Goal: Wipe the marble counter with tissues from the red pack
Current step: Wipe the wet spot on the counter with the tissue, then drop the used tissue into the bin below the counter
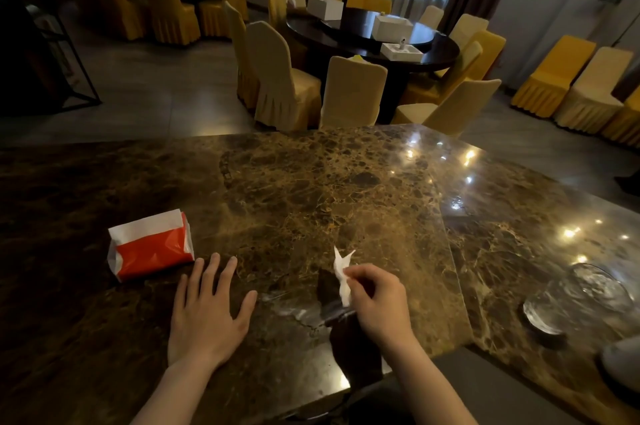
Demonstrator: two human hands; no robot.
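The left hand (pixel 207 312) lies flat and open on the marble counter (pixel 311 189), palm down, fingers spread. Its fingertips sit just beside the near edge of the red pack (pixel 152 246), apart from it or barely so. The pack lies on its side at the left of the counter, red wrap below, white tissue showing along the top. The right hand (pixel 375 300) is closed around a crumpled white tissue (pixel 343 277), pinched between thumb and fingers, with twisted ends sticking up above the knuckles; whether the tissue touches the stone cannot be told. Near the right edge of the counter rests a clear glass dish (pixel 575 300), well apart from both hands. Beyond the counter stand a dark round table (pixel 349 38) with white boxes (pixel 391 26) and cloth-covered chairs (pixel 284 78)
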